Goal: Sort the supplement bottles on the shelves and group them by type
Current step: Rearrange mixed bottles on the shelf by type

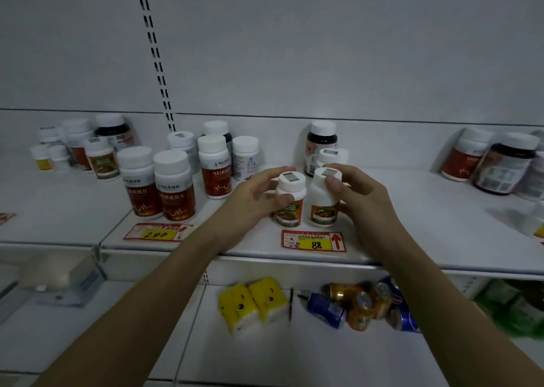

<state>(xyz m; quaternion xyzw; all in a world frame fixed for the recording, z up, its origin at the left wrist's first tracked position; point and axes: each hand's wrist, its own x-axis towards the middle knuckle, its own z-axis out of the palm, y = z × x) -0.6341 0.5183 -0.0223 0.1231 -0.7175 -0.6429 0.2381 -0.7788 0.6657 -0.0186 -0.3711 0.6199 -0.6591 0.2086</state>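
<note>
Head view: two matching green-and-orange-labelled bottles are being paired near the front edge of the shelf (412, 210), just behind the "88" price tag (313, 241). The left hand (253, 194) grasps the left bottle (290, 200), thumb across its front; the right hand (357, 191) grasps the right bottle (323, 200), fingers curled behind. Next, probably, set them touching and let go. A third like bottle (331, 156) stands just behind.

Two bottles (306, 201) stand side by side on shelf (412, 239).
</note>
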